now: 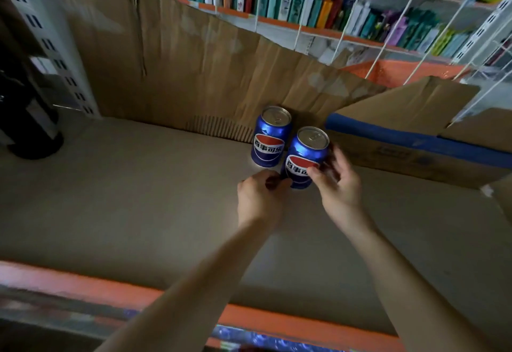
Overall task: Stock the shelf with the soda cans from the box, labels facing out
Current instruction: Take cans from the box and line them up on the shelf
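Observation:
Two blue soda cans stand upright on the cardboard-lined shelf (124, 199), labels facing me. The rear can (270, 136) stands by the cardboard back wall. The front can (303, 154) stands just right of it and nearer to me. My left hand (259, 199) pinches the front can's lower left side with thumb and fingers. My right hand (336, 181) curls round its right side, thumb on the label. The cardboard box (410, 141) with a blue stripe sits on the shelf to the right, flaps open; its inside is hidden.
An orange shelf edge (83, 285) runs along the front. A white perforated upright (47, 38) and a dark object (27, 118) stand at the left. Behind a white wire grid (346, 19), another shelf carries several coloured bottles (304, 5).

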